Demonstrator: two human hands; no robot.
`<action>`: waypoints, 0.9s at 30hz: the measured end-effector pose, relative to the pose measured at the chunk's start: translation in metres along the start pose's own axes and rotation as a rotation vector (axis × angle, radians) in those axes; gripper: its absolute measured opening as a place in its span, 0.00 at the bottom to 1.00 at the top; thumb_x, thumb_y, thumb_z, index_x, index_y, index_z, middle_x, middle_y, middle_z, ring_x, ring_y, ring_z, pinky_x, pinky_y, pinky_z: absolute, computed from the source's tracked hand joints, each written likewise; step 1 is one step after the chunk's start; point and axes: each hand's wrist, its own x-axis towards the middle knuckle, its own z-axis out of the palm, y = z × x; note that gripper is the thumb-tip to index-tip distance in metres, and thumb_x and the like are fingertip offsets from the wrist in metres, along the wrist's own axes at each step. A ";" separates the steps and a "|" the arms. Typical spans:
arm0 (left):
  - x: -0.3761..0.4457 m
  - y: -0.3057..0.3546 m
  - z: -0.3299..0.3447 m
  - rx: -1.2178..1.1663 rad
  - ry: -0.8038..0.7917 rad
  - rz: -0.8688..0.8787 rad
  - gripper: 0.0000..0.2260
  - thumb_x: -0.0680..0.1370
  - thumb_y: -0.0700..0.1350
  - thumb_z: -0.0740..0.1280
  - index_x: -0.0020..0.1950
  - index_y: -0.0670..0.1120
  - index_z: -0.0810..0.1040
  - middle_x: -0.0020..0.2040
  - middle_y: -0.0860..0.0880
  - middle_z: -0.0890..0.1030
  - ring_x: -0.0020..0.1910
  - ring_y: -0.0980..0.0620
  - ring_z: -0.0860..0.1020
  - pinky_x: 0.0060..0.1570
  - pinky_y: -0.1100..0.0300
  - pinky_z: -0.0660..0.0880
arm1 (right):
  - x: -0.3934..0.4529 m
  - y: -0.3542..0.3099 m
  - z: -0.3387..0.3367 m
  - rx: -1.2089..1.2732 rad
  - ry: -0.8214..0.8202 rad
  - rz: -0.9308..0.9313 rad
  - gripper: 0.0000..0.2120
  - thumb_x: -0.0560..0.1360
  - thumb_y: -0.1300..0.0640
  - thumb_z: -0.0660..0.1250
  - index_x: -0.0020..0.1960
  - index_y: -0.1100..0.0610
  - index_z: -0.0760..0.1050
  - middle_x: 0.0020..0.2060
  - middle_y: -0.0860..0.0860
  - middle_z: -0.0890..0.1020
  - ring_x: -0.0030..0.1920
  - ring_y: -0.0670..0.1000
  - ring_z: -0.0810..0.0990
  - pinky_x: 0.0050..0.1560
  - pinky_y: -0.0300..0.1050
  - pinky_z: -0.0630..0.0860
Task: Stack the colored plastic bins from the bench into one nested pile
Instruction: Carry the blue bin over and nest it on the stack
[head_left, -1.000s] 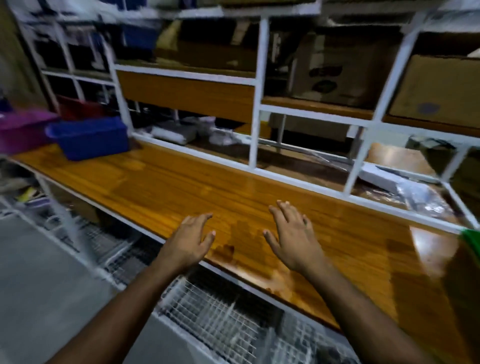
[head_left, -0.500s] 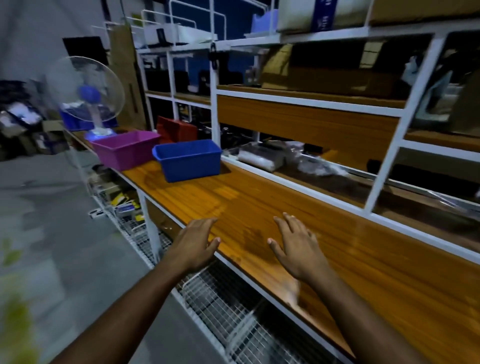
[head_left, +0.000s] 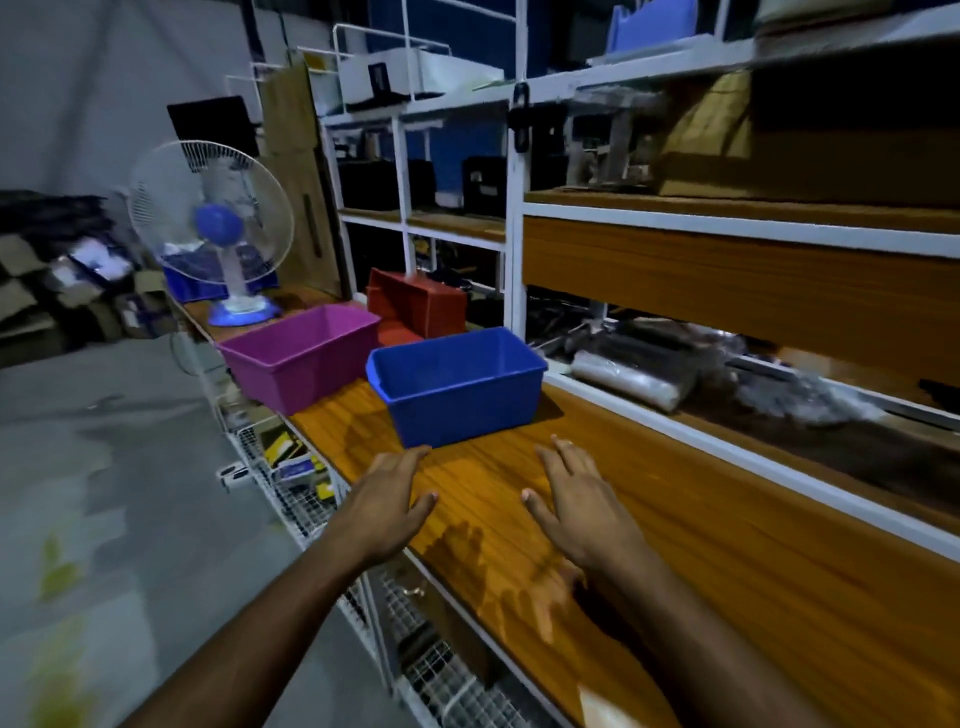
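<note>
Both hands are hovering open and empty over the bench (head_left: 753, 561), the left hand (head_left: 387, 501) nearly touching the blue bin (head_left: 460, 387), the right hand (head_left: 582, 501) just short of it. Beyond it the purple bin (head_left: 301, 356) is sitting upright, the red bin (head_left: 415, 304) is lying tipped behind, and a fan (head_left: 218, 228) is standing at the far end.

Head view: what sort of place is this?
Likely a storeroom or workshop: a long wooden bench under white metal shelving stacked with cardboard boxes, a desk fan, and plastic bins.
</note>
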 end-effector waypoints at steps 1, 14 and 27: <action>0.017 -0.014 -0.005 -0.011 0.011 -0.003 0.27 0.79 0.56 0.61 0.75 0.50 0.61 0.72 0.46 0.70 0.71 0.49 0.63 0.66 0.53 0.66 | 0.021 -0.008 0.002 -0.006 0.007 -0.008 0.32 0.79 0.38 0.56 0.78 0.46 0.50 0.79 0.49 0.52 0.79 0.51 0.50 0.74 0.58 0.59; 0.218 -0.197 -0.010 -0.323 0.143 -0.055 0.16 0.76 0.43 0.67 0.63 0.42 0.77 0.59 0.42 0.81 0.58 0.43 0.78 0.56 0.53 0.73 | 0.214 -0.081 0.068 0.430 0.110 0.273 0.23 0.80 0.49 0.62 0.72 0.53 0.61 0.42 0.49 0.81 0.43 0.46 0.81 0.43 0.42 0.78; 0.306 -0.266 0.006 -0.110 -0.040 0.564 0.12 0.73 0.53 0.61 0.48 0.53 0.82 0.46 0.55 0.80 0.50 0.51 0.72 0.53 0.56 0.71 | 0.307 -0.079 0.132 0.694 0.500 0.820 0.28 0.65 0.41 0.68 0.60 0.47 0.62 0.50 0.50 0.82 0.45 0.55 0.84 0.43 0.60 0.83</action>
